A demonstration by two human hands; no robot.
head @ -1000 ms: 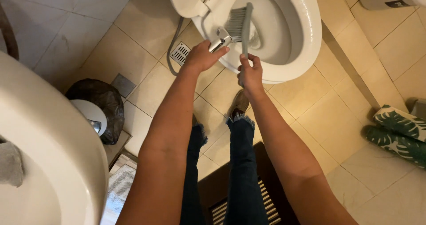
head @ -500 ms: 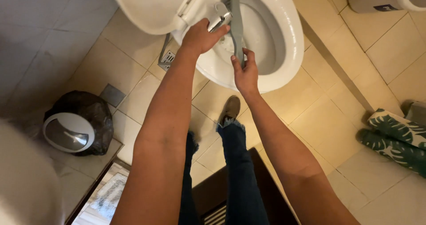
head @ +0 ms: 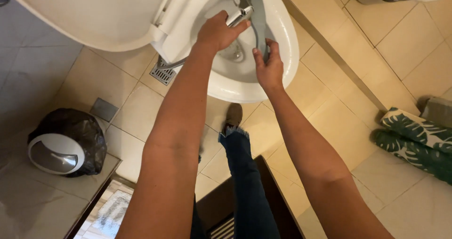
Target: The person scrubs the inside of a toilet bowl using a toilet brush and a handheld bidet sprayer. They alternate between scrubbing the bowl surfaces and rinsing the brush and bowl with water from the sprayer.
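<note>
Looking down from head height, both bare arms reach forward over a white toilet bowl (head: 282, 74). The left hand (head: 217, 32) is wrapped around a chrome bidet sprayer (head: 238, 17), fingers curled and clamped on its handle, with the nozzle poking out past the knuckles toward the upper right. A ribbed metal hose (head: 172, 64) trails from under that hand, down the bowl's left side toward a square floor drain (head: 163, 74). The right hand (head: 269, 69) grips the grey handle of a toilet brush (head: 257, 17), fingers closed around its lower end. The brush handle's long axis runs almost straight up the picture, away from the person, reaching from the right hand's fingers into the bowl; its bristle end is cut off at the top edge. The sprayer nozzle sits just left of the brush handle, nearly touching it, so the left hand is the nearer one to the middle of the handle. The raised toilet lid (head: 84, 13) fills the upper left. On the tiled floor (head: 329, 126) stand a small round bin with a black liner (head: 66, 142) at left and leaf-patterned green slippers (head: 414, 140) at right. One denim-clad leg (head: 245, 173) and a shoe show between the arms.
</note>
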